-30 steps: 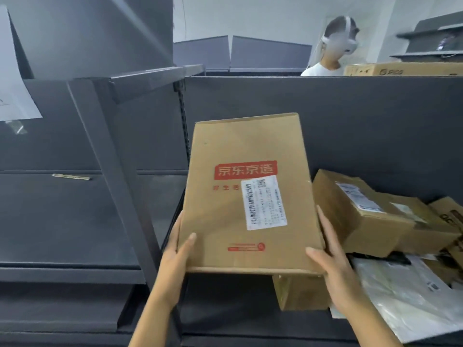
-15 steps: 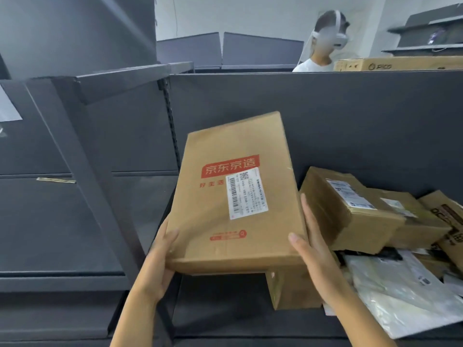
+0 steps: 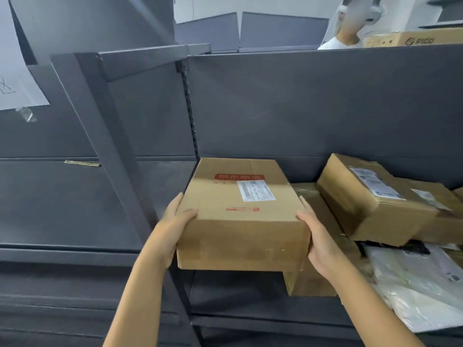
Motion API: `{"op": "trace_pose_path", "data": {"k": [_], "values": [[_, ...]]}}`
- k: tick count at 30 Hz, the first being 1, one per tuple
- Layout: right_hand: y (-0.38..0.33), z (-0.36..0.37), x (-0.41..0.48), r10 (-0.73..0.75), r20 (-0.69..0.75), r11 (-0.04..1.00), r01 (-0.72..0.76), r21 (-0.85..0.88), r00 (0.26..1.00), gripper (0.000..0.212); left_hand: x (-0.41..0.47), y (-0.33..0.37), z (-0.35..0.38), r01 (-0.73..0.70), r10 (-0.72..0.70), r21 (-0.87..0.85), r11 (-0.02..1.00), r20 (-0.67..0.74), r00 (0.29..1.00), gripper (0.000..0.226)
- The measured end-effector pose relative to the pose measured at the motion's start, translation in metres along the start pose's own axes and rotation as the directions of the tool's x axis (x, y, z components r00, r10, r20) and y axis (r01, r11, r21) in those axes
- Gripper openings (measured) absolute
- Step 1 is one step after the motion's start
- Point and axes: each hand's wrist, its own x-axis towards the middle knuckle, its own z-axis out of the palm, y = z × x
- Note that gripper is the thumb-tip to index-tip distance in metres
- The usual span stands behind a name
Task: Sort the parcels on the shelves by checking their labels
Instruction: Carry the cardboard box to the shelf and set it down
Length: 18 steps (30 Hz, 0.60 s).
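Observation:
I hold a flat brown cardboard parcel [image 3: 240, 209] with a red logo and a white barcode label on top, lying nearly level above the right shelf [image 3: 263, 304]. My left hand [image 3: 172, 229] grips its near left corner and my right hand [image 3: 318, 236] grips its near right corner. Under its right side sits a smaller brown box [image 3: 310, 284]. To the right a tilted taped box [image 3: 370, 196] with a white label rests on other parcels, above a white plastic mailer [image 3: 421, 284].
A slanted grey metal post [image 3: 110, 151] divides the right shelf from a bare dark shelf [image 3: 62, 201] on the left. A white paper sheet [image 3: 17, 78] hangs top left. Beyond the grey back panel [image 3: 313, 101] stand a person [image 3: 348, 23] and a cardboard box [image 3: 413, 38].
The parcel has tipped from standing with its label facing me to lying nearly flat, and has moved down and away toward the shelf. Both hands stayed on its near corners.

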Motion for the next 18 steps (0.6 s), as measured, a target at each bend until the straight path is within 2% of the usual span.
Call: {"op": "trace_pose_path", "data": {"k": [1,3,7,11,15,18], "values": [[0.006,-0.002,-0.003,-0.001,0.006,1.0,0.001,-0.013,1.0,0.046,0.001,-0.011,-0.002,0.012,-0.012,-0.004,1.0,-0.013,1.0,0.046],[0.02,-0.005,-0.01,0.004,0.024,1.0,-0.004,-0.021,1.0,0.046,-0.003,-0.028,-0.004,0.033,-0.034,-0.037,0.999,-0.006,0.999,0.058],[0.053,-0.012,-0.018,0.07,0.044,0.996,-0.067,-0.058,0.997,0.055,-0.013,-0.062,-0.009,0.069,-0.069,0.019,0.997,0.013,0.998,0.064],[0.079,-0.016,-0.019,0.158,0.048,0.974,-0.147,-0.171,0.986,0.061,-0.024,-0.096,-0.009,0.142,-0.144,0.062,0.988,0.03,0.989,0.069],[0.105,-0.02,-0.024,0.232,0.042,0.937,-0.212,-0.276,0.972,0.06,-0.026,-0.139,-0.011,0.161,-0.178,0.257,0.953,0.045,0.983,0.075],[0.134,-0.024,-0.022,0.295,0.028,0.899,-0.268,-0.347,0.955,0.06,-0.017,-0.165,-0.009,0.181,-0.236,0.454,0.872,0.065,0.97,0.081]]}}
